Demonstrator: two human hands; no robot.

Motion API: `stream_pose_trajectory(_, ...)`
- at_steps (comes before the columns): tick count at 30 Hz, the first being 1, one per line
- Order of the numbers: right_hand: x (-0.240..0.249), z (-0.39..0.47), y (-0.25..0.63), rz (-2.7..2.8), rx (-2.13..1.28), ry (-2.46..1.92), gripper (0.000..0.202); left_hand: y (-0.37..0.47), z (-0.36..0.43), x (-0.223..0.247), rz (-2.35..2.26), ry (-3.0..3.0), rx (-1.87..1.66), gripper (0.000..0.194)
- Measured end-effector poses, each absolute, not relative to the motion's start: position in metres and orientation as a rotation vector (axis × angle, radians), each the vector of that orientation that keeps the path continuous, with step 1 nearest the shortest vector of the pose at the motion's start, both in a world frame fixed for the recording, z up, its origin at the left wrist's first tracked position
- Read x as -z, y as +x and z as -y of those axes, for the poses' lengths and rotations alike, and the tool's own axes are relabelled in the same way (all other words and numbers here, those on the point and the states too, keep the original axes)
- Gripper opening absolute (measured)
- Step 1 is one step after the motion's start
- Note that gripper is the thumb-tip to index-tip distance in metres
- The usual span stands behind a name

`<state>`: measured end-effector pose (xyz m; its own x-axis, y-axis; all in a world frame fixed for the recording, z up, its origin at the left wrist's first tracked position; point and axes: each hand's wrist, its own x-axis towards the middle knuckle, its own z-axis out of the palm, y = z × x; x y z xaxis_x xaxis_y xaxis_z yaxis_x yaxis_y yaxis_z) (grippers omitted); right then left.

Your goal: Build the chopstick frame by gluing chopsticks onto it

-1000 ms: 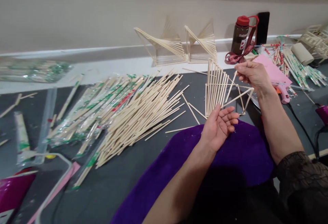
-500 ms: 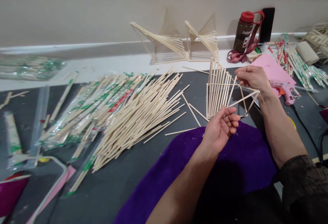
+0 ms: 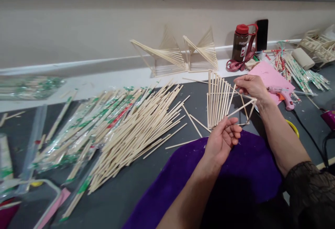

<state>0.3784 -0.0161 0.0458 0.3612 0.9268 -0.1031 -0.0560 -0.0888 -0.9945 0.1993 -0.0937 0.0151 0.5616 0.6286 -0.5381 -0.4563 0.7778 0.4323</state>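
Note:
A frame of chopsticks (image 3: 215, 101) stands on the dark table, with a row of slanting sticks along its left side and an angular corner at its right. My right hand (image 3: 248, 86) pinches the upper end of a single chopstick (image 3: 231, 100) beside that row. Its lower end is between the thumb and forefinger of my left hand (image 3: 223, 138), whose other fingers are loosely curled. Part of the frame is hidden behind my right hand. Left of the frame lies a big pile of bare chopsticks (image 3: 138, 127), and a few loose ones are scattered between.
Wrapped chopsticks (image 3: 86, 120) lie at the left. Two finished-looking stick structures (image 3: 167, 59) lean near the wall. A red-capped bottle (image 3: 240, 44), a phone (image 3: 261, 35) and a pink glue gun (image 3: 282, 94) with a cord are at the right. Purple cloth (image 3: 178, 173) covers the near edge.
The view has tipped upward, so everything sits lower in the picture and more wall shows. My hands keep nearly the same hold on the chopstick at the frame.

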Motion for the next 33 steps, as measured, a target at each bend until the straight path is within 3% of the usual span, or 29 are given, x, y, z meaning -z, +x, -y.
stream_pose_trajectory(10,-0.059,0.023,0.387,0.837,-0.918,-1.372,0.01,0.188,0.106,-0.011,-0.542,0.649,-0.463,0.032)
stream_pose_trajectory(16,-0.064,0.028,0.384,0.837,-0.971,-1.289,0.008,0.173,0.106,-0.021,-0.575,0.771,-0.562,0.034)
stream_pose_trajectory(20,-0.069,0.03,0.382,0.838,-0.952,-1.264,0.006,0.148,0.094,-0.038,-0.751,0.926,-0.751,0.027)
stream_pose_trajectory(25,-0.075,0.031,0.381,0.868,-0.913,-1.214,0.011,0.105,0.062,-0.046,-1.298,1.294,-0.999,0.019)
stream_pose_trajectory(28,-0.077,0.031,0.381,0.878,-0.885,-1.22,0.013,0.092,0.048,-0.036,-1.675,1.654,-0.878,0.018)
stream_pose_trajectory(33,-0.078,0.031,0.383,0.865,-0.855,-1.234,0.009,0.105,0.047,-0.02,-2.053,2.084,-0.212,0.031)
